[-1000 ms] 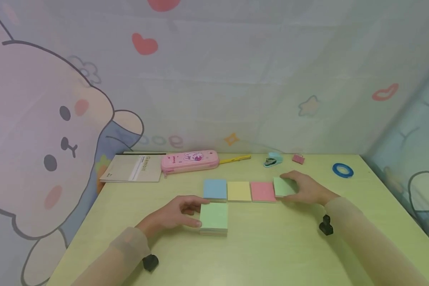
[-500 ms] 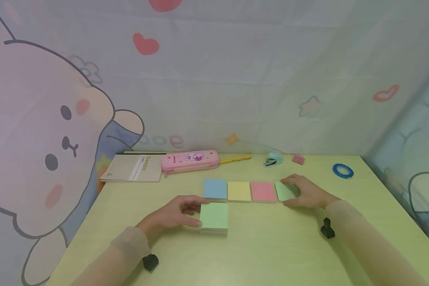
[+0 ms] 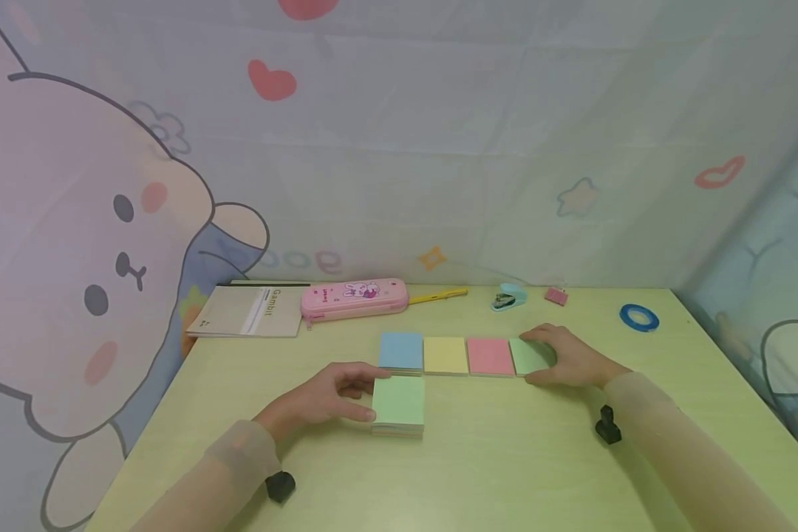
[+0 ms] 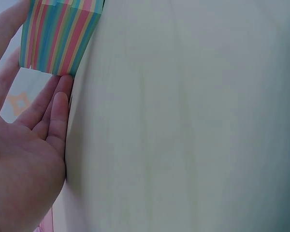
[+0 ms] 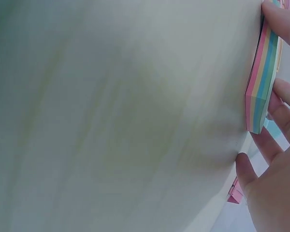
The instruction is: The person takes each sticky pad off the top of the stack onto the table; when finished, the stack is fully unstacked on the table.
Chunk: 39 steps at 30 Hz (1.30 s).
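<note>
My left hand [image 3: 329, 395] grips a thick stack of sticky notes [image 3: 397, 403] by its left side, thumb at the near corner and index finger at the far one. Its top is green, and striped layers show on the side of the sticky note stack [image 4: 60, 38] in the left wrist view. Farther back, a blue pad [image 3: 400, 351], a yellow pad [image 3: 445, 356] and a pink pad [image 3: 490, 357] lie in a row. At the row's right end my right hand [image 3: 568, 358] holds a thinner green-topped sticky note pad [image 3: 530, 357] between thumb and fingers, close beside the pink one.
Along the back of the table stand a notebook [image 3: 246, 312], a pink pencil case [image 3: 355, 299], a yellow pen-like stick [image 3: 439, 295], a light blue stapler [image 3: 508, 297] and a pink binder clip [image 3: 556, 296]. A blue tape roll [image 3: 625, 318] lies at the right.
My right hand has brought the green pad slightly nearer and down level with the row, then slid it a little left towards the pink pad. My left hand has stayed put.
</note>
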Each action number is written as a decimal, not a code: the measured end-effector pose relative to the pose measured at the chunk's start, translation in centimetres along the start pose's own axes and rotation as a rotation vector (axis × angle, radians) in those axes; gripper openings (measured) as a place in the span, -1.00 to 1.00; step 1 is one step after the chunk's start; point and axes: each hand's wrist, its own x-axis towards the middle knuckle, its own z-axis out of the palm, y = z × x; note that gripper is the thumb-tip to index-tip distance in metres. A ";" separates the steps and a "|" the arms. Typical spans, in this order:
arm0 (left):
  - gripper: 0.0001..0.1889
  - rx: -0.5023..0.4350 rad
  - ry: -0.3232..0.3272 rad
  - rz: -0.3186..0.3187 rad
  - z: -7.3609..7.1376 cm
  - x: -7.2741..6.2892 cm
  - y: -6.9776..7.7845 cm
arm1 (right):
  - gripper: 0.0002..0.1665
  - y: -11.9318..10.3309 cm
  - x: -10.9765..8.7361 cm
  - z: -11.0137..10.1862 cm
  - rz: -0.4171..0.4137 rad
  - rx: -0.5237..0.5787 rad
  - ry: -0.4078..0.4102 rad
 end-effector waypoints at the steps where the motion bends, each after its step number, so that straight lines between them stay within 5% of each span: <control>1: -0.31 0.000 -0.001 -0.002 0.0 0.0 0.0 | -0.04 0.0 0.0 0.0 0.002 0.001 -0.001; 10: -0.33 -0.015 -0.011 0.008 -0.1 0.0 -0.2 | 0.05 -3.2 2.3 0.7 0.034 0.060 0.044; 15: -0.33 -0.019 -0.007 0.004 -0.1 -0.1 -0.1 | 0.01 -7.4 5.3 2.4 -0.079 0.129 0.037; 25: -0.34 -0.028 -0.013 -0.001 -0.2 -0.1 -0.1 | 0.05 -14.6 10.7 5.6 -0.212 0.005 -0.062; 39: -0.34 -0.027 -0.020 0.004 -0.2 -0.2 0.0 | -0.02 -15.9 12.0 7.5 -0.199 -0.009 -0.035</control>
